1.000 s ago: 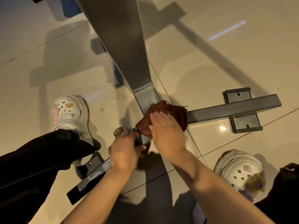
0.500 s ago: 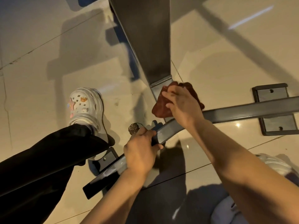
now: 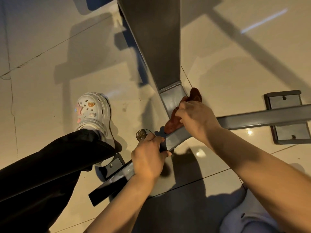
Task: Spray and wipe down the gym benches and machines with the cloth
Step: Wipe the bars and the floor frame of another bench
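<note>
Nearest the camera, two bare forearms reach down over a glossy cream tiled floor (image 3: pixel 235 68). The left hand (image 3: pixel 149 157) has its fingers curled round the grey crossbar (image 3: pixel 262 117) of a gym machine's base, gripping it just beside the joint where the upright meets it; a small round brownish object (image 3: pixel 141 134) shows just past that hand's knuckles, and what it is cannot be told. To the left, a black trouser leg (image 3: pixel 50 165) ends at a white clog (image 3: pixel 94 113) with small charms on top, standing on the floor beside one of the base's flat foot plates (image 3: pixel 116 163). A little farther on, the right hand (image 3: pixel 196 119) pinches a reddish-brown cloth (image 3: pixel 173 122), its fingers bent round the bunched fabric and pressing it against the lower right side of the grey upright post (image 3: pixel 173 100), right at the joint with the crossbar. Part of the cloth sticks out beyond the hand, on the far side of the post. To the right, the crossbar runs out over a second grey foot plate (image 3: pixel 286 101) with bolt holes. Beyond the cloth, the post widens into a broad dark panel (image 3: pixel 156 47) that rises toward the top of the view.
</note>
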`<state>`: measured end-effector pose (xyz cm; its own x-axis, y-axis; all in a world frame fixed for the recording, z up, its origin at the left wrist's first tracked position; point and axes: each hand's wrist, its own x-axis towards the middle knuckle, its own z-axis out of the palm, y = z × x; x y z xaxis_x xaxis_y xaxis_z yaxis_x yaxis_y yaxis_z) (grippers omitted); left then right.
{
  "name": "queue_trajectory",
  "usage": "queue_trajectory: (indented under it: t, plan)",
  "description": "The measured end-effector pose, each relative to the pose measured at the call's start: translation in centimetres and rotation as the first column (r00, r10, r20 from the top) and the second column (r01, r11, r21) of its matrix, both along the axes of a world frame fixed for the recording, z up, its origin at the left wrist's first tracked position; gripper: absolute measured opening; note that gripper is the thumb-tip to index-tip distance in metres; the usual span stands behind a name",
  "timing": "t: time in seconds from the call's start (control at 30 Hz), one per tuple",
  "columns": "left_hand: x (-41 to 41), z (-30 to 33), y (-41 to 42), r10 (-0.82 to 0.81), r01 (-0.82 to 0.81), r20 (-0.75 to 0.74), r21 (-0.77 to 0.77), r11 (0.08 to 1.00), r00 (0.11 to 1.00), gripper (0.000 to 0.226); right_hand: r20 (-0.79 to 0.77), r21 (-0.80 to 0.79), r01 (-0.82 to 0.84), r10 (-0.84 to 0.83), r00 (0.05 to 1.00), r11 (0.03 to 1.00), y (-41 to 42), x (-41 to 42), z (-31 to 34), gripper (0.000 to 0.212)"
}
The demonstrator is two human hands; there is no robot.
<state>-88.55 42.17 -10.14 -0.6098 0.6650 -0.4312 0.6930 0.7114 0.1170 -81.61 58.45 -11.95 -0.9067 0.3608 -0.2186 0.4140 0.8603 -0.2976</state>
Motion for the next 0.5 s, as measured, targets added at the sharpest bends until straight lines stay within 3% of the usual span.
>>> queue_trajectory:
  t: [0.13,0.37,0.5]
  plan:
    - [0.3,-0.2,-0.2,0.013,-0.013,-0.01,0.016,1.0,1.0,0.04,-0.037,0.01,0.109,-0.109,0.993,0.994,0.2,-1.1,-0.8,0.021]
    - [-0.1,-0.3,-0.1,0.022,-0.022,0.008,0.062,0.998,1.0,0.038,-0.153,0.064,0.309,-0.297,0.943,0.949,0.4,-5.1,-3.0,0.03]
    - [-0.2,-0.1,0.0,0.02,-0.02,0.015,0.026,0.999,1.0,0.038,-0.099,0.106,0.194,-0.184,0.978,0.975,0.4,-3.2,-2.4,0.027]
